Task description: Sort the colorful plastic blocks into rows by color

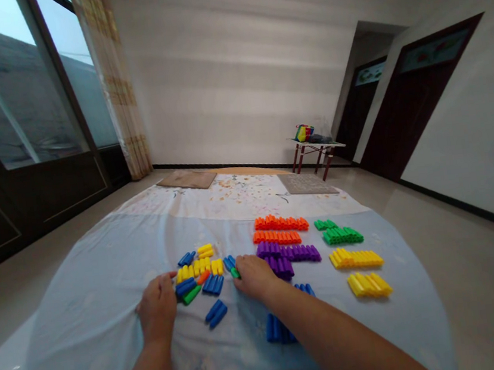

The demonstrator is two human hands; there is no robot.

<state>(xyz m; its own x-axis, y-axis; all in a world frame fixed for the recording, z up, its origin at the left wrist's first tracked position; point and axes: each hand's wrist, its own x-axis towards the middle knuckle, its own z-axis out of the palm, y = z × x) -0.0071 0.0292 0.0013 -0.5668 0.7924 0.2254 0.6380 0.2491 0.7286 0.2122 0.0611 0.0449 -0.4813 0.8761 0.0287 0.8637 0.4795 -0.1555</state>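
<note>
Plastic tubes (pixel 202 266) lie on our tablecloth (pixel 99 299) in the head view: a mixed group between our hands, single-colour rows to the right. Our left hand (pixel 158 305) curves beside blue tubes (pixel 186 287), our right hand (pixel 253 274) meets a green tube (pixel 235 273); we cannot tell whether either grips.

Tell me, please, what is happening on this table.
A person's right hand is at a green piece, though the grip is hidden. The left hand is beside a mixed cluster of yellow, blue, green and orange pieces. Farther right, orange rows, purple rows, green rows and yellow rows lie grouped by colour.
</note>
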